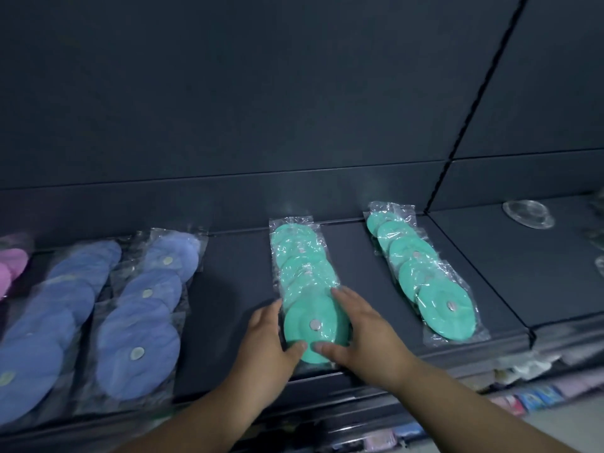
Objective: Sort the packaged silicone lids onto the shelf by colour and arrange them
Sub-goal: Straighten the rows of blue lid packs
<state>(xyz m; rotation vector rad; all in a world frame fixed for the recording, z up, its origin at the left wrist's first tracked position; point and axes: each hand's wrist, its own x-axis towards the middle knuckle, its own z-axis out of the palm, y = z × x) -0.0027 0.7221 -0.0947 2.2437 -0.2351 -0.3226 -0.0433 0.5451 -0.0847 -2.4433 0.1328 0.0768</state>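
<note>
A clear packet of green silicone lids lies lengthwise on the dark shelf, its near end at the front edge. My left hand grips the packet's near left side, thumb on the biggest lid. My right hand grips the near right side, thumb on the same lid, fingers along the packet's edge. A second green packet lies to the right. Two blue packets, the right one and the left one, lie left of centre, and pink lids sit at the far left.
A clear lid or dish sits on the adjoining shelf section at the right. Below the shelf's front edge, a lower shelf holds coloured packaged goods. A dark back panel rises behind the shelf.
</note>
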